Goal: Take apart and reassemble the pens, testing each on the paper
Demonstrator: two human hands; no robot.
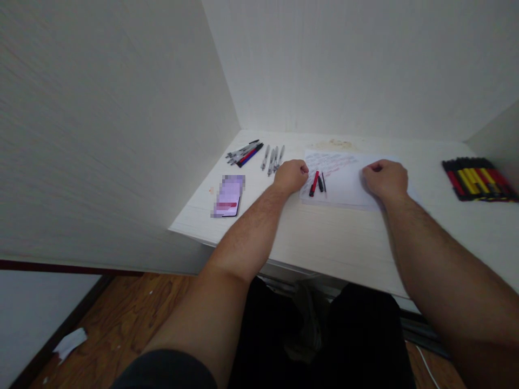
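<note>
A stack of white paper (pixel 352 189) with rows of dark and red handwriting lies on the desk. On it are a red pen piece (pixel 314 183), a short black piece (pixel 320 184) like a cap, and a thin dark stick (pixel 324 182). My left hand (pixel 291 176) is curled into a fist at the paper's left edge, beside these pieces. Over the right part of the paper, my right hand (pixel 385 178) is also closed in a loose fist. Nothing shows sticking out of either hand, though the palms are partly hidden.
Several clear pens (pixel 272 160) lie left of my left hand, near a pile of mixed pens (pixel 245 153). A phone (pixel 228 195) lies at the desk's left. Red, yellow and black markers (pixel 478 179) line the right side. Pale walls (pixel 348 70) enclose the desk.
</note>
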